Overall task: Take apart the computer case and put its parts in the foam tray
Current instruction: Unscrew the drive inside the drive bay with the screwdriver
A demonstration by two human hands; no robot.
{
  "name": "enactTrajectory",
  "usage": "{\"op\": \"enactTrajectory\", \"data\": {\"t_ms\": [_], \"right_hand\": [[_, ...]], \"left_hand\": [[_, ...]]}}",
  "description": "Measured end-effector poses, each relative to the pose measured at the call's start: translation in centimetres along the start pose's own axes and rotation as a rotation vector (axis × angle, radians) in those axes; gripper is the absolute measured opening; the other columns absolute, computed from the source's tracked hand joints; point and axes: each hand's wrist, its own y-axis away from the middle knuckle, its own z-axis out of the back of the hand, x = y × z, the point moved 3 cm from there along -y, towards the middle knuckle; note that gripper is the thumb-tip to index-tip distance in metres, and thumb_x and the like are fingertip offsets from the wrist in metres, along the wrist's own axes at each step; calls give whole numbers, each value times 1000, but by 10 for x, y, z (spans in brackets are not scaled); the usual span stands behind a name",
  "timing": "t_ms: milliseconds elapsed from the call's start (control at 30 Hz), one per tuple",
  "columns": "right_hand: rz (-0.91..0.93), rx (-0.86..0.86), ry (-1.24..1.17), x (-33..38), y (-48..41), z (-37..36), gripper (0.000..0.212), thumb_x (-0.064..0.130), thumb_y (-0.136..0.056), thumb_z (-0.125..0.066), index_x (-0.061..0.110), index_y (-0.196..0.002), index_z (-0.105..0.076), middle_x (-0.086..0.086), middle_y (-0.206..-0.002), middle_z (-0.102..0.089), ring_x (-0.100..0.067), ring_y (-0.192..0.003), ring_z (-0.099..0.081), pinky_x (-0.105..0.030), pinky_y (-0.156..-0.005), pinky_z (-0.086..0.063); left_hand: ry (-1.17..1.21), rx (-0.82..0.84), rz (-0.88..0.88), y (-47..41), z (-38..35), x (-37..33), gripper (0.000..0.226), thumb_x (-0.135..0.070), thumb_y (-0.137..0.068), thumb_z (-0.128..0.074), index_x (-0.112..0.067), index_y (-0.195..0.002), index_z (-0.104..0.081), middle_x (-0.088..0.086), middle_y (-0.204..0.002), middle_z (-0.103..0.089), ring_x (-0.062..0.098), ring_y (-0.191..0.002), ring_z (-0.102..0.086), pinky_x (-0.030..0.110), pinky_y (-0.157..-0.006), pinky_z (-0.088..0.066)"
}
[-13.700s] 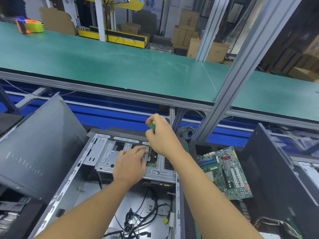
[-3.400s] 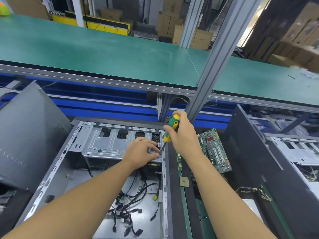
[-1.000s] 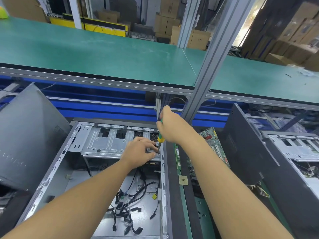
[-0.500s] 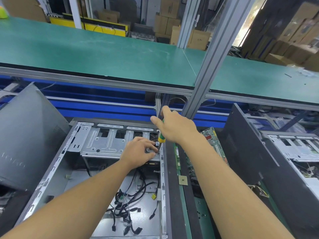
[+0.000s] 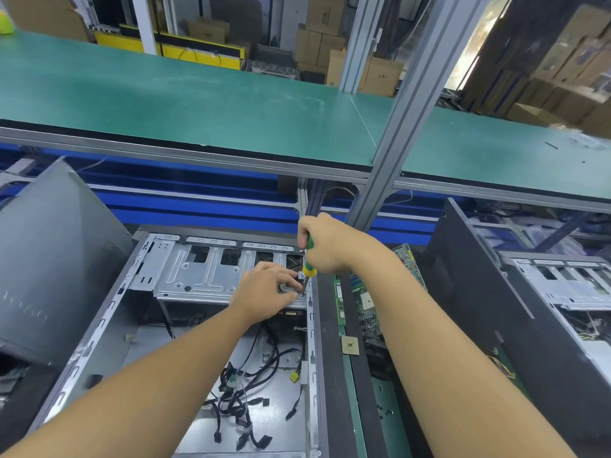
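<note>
Unscrewing the cage [image 5: 198,279] in the case [image 5: 109,312], gripping the screwdriver [image 5: 309,269] with right hand [image 5: 330,246], pinching its tip with left hand [image 5: 264,289]. Next up, probably lifting the cage out.

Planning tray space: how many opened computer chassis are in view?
2: the computer case under the left hand, and a second chassis at far right. The grey panel at left may hide another.

Grey aluminium post [image 5: 396,137] mid-frame. Green-topped bench [image 5: 198,100] runs left and right of it, blue rails [image 5: 198,206] beneath. Behind post: stacked cardboard boxes [image 5: 317,38]. Well left: yellow frame [image 5: 185,51]. Right of post: bright glare [image 5: 476,38], possibly a window
</note>
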Motion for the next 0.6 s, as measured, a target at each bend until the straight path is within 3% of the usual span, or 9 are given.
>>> {"op": "enactTrajectory", "data": {"t_ms": [100, 167, 233, 300, 367, 467, 600], "right_hand": [[-13, -56, 32, 0, 0, -3, 12, 19, -94, -54, 25, -101, -46, -3, -111, -46, -22, -78, -48, -33, -63, -36], [-74, -113, 110, -2, -1, -5, 33, 47, -99, -50, 23, -120, -42, -7, -123, -47, -28, -86, -57, -37, -68, -40], [-159, -162, 138, -6, -4, -5, 57, 62, -100, -37, 19, -137, -35, -14, -135, -46, -37, -99, -60, -41, -71, -40], [-191, -201, 143, -8, -4, -6, 54, 57, -104, -32, 15, -138, -34, -17, -130, -50, -37, -94, -58, -41, -70, -40], [-173, -214, 113, -7, -4, -5, 39, 44, -107, -36, 11, -128, -37, -17, -119, -53, -33, -83, -55, -40, -66, -40], [-121, -138, 55, -5, -4, -2, 16, 22, -106, -44, 9, -115, -39, -16, -120, -46, -25, -74, -51, -37, -64, -41], [-82, -40, 11, 0, -2, 0, 12, 7, -100, -48, 15, -108, -43, -8, -116, -37, -19, -63, -43, -32, -57, -38]], "left_hand": [[-2, -3, 5, 0, 0, 1, 13, -40, -84, -72, -45, -96, -74, -30, -120, -62, 2, -122, -39, 33, -106, -33], [0, -1, 1, 0, 0, 1, 13, -40, -85, -71, -45, -96, -74, -30, -121, -62, 1, -121, -38, 34, -107, -33], [-1, 4, 1, -1, -1, 2, 12, -41, -85, -71, -45, -96, -73, -30, -122, -61, 0, -121, -37, 36, -108, -32], [-9, 8, 2, -1, -1, 1, 12, -42, -85, -70, -46, -96, -73, -30, -122, -61, 0, -121, -37, 37, -109, -33], [-21, 4, -4, -1, -1, 0, 12, -42, -85, -69, -47, -96, -72, -30, -122, -62, 0, -120, -37, 38, -108, -33], [-28, 8, -7, 0, -1, -1, 12, -49, -81, -66, -50, -92, -67, -31, -120, -61, -1, -119, -36, 38, -107, -32], [-112, 12, -39, 4, -1, -2, 43, -71, -70, -60, -45, -104, -59, -30, -122, -55, -1, -122, -34, 33, -102, -30]]}}
